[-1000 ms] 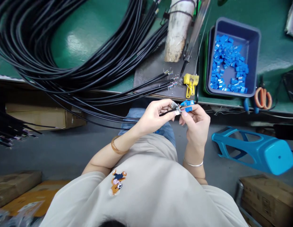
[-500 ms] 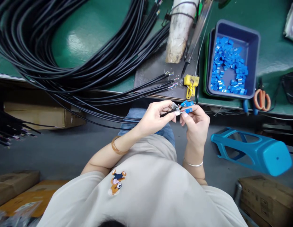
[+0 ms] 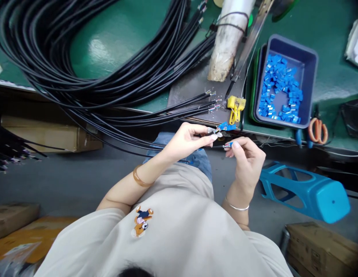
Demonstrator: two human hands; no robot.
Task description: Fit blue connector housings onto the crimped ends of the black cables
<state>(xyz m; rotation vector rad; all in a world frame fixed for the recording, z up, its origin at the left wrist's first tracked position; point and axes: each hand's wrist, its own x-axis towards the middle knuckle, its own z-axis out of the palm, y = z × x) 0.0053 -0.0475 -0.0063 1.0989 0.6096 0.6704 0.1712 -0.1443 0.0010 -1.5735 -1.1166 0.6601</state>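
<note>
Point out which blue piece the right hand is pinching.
The lone blue piece in the right hand, lower in view than the blue pieces at the left hand; the others lie in the bin.

No legible text; print on the lower-right carton (image 3: 326, 246) too blurred.

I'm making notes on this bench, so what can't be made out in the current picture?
In the head view:
Small blue piece: partly hidden by the right hand pinching it.
Wires at the blue connectors by the left hand: too small to tell which joins where.
Loose blue pieces in the bin: overlapping, some hidden.
Black cables: cut off by the top and left edges.
White item: cut off by the right edge.
</note>
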